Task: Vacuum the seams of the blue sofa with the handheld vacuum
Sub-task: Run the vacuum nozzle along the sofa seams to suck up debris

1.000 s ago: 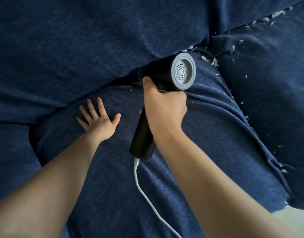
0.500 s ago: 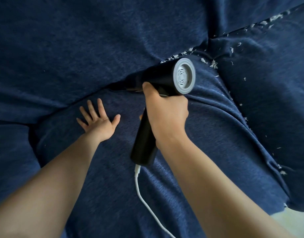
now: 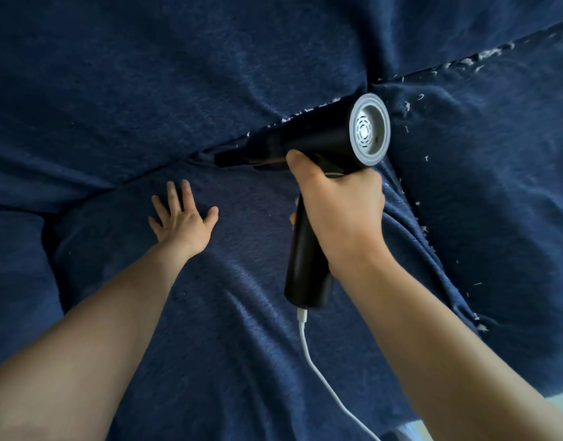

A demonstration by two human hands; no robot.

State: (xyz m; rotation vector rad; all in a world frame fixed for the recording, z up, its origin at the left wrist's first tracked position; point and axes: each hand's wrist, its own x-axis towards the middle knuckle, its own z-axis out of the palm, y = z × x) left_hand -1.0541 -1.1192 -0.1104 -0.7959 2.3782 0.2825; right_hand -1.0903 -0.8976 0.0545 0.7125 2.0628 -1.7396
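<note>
The right hand (image 3: 340, 211) is clamped on the handheld vacuum (image 3: 309, 148), its nozzle pressed into the back seam (image 3: 165, 167) of the blue sofa (image 3: 146, 74). The left hand (image 3: 181, 218) lies splayed flat on the seat cushion (image 3: 229, 313). White debris (image 3: 414, 198) lines the seams to the right, which appear largely unvacuumed; leftward the seam looks clean.

Seam (image 3: 165, 168) left of vacuum nozzle (image 3: 224, 159) is open; left hand (image 3: 181, 218) lies flat just below it. Cushion (image 3: 242, 313) between forearms clear; cord (image 3: 318, 370) crosses it.
</note>
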